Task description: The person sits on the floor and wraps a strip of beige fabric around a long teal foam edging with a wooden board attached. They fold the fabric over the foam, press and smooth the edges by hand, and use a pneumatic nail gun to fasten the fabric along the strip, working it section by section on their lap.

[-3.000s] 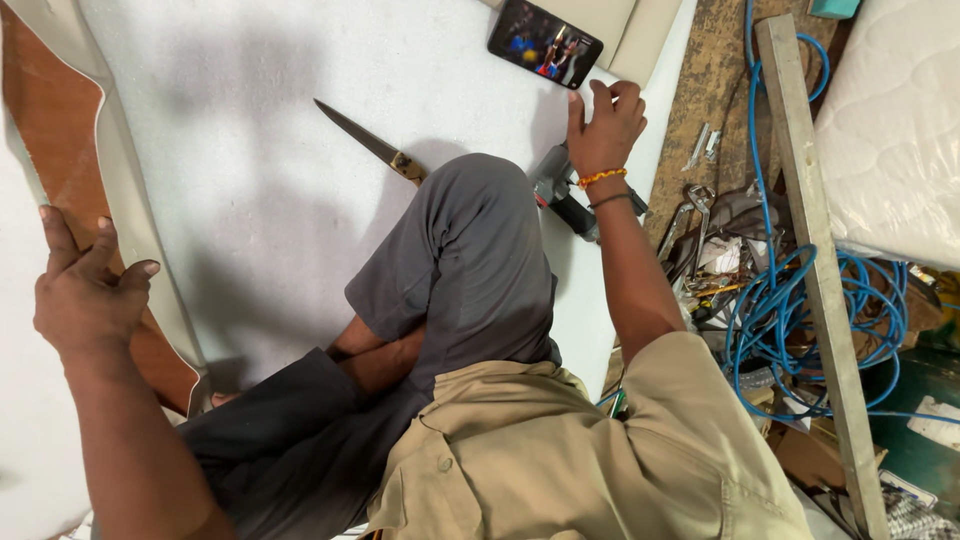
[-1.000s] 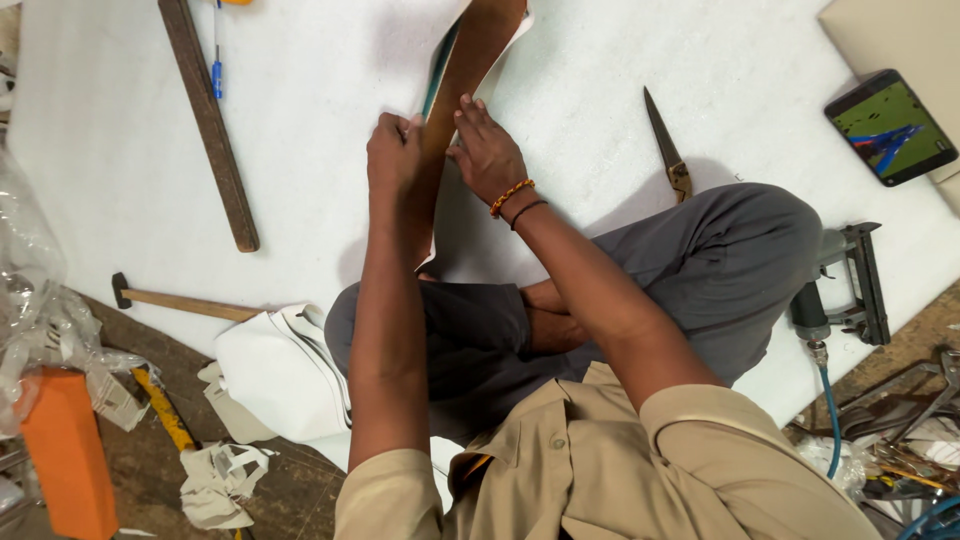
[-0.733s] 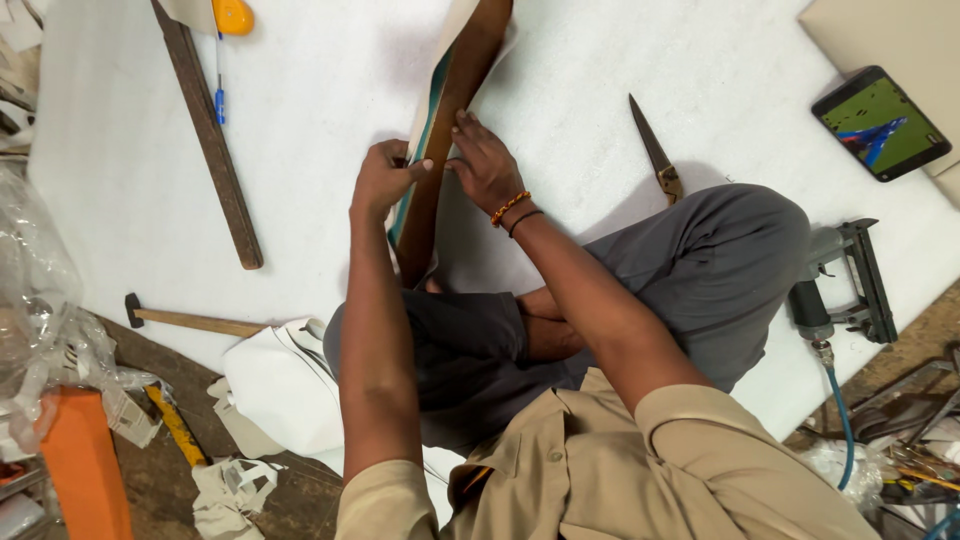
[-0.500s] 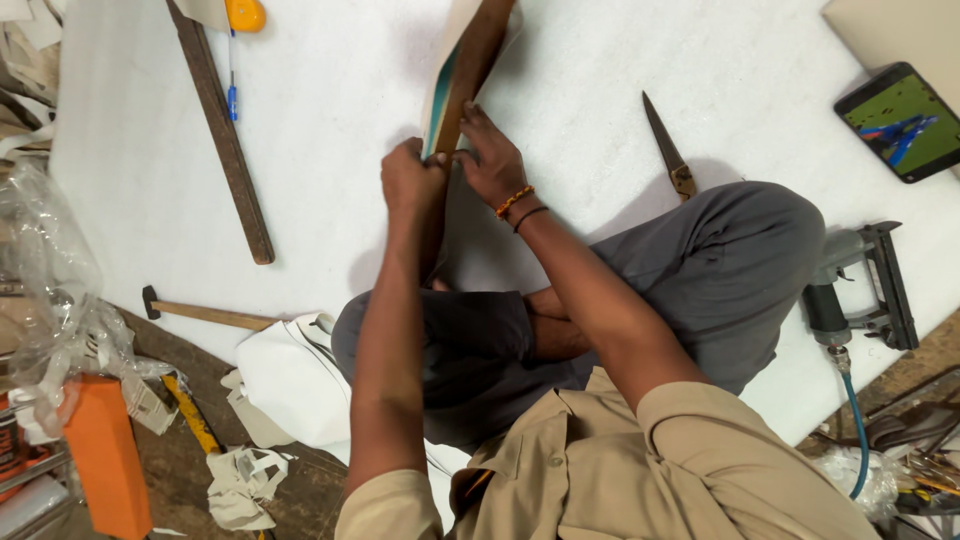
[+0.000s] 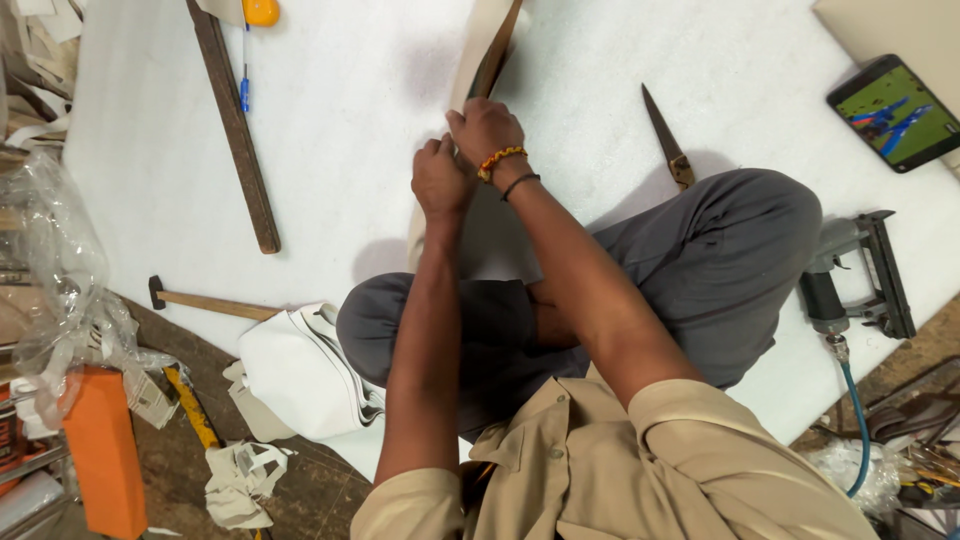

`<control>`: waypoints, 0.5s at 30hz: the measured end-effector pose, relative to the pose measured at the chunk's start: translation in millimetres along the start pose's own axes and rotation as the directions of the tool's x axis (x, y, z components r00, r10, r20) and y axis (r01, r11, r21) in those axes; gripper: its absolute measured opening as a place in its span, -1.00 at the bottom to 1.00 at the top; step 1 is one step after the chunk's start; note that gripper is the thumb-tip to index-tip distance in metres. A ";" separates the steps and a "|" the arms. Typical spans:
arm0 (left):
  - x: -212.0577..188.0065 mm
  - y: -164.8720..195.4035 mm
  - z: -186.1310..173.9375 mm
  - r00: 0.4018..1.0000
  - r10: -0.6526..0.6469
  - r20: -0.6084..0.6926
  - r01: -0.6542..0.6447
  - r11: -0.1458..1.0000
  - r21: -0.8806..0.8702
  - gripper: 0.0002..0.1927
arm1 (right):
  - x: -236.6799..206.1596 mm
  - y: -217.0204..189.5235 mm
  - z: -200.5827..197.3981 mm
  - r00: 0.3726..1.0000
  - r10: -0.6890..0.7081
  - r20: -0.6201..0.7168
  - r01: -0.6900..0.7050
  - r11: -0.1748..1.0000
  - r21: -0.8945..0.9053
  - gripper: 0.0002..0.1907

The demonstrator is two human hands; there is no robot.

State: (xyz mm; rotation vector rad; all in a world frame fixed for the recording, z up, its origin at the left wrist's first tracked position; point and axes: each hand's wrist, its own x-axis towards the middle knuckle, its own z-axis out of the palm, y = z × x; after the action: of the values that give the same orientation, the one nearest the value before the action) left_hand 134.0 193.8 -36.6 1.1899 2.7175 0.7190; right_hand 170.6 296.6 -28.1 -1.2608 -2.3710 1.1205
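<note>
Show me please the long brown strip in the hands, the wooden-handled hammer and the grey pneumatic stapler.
long brown strip (image 5: 493, 62), head view, upper part beyond the hands.
wooden-handled hammer (image 5: 215, 303), head view, middle of handle.
grey pneumatic stapler (image 5: 838, 265), head view, its body.

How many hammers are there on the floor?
1. The hammer lies at the edge of the white sheet, left of the person's knee, its dark head pointing left. Another could be hidden in the clutter at the picture's edges.
</note>
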 end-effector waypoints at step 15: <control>-3.0 -3.2 -3.1 0.997 0.068 -0.023 -0.070 0.995 -0.074 -0.32 | -25.3 23.6 -16.6 0.999 -0.001 0.035 -0.016 0.874 0.485 -0.64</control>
State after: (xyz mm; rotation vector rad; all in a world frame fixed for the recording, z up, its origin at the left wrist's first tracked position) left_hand 133.1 188.6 -35.6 1.2721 2.6521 0.8374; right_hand 208.7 293.3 -30.1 -1.0715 -1.9175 1.6196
